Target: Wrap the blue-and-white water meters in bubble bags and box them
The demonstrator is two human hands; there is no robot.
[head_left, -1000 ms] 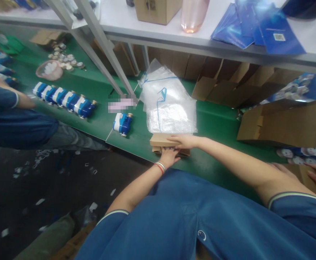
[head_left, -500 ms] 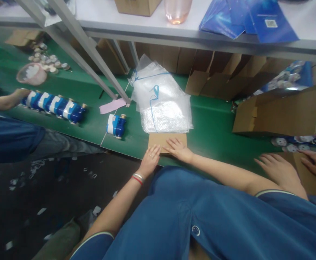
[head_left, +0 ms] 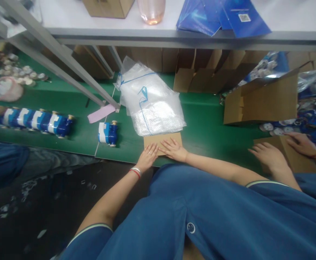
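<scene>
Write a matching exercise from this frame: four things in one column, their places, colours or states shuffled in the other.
1. flat cardboard
2. strip
3. bubble wrap
4. leaflets

A. on the white shelf
B. see-through
C. under the left hand and right hand
D. pink

Pairs: 1-C, 2-D, 3-B, 4-A

Cannot make out a single word, brand or number anywhere. Can recognise only a square, QR-style code (head_left: pixel 244 17), dark on white, printed on a blue leaflet (head_left: pixel 246 29) on the shelf (head_left: pixel 290 16); too small to decode. Can also spot a thin pale line (head_left: pixel 239 10), possibly print, above the code, too fine to read. Can see a white-and-blue, label-like band (head_left: pixel 103 132) on a blue fitting (head_left: pixel 113 134), too blurred to read.
</scene>
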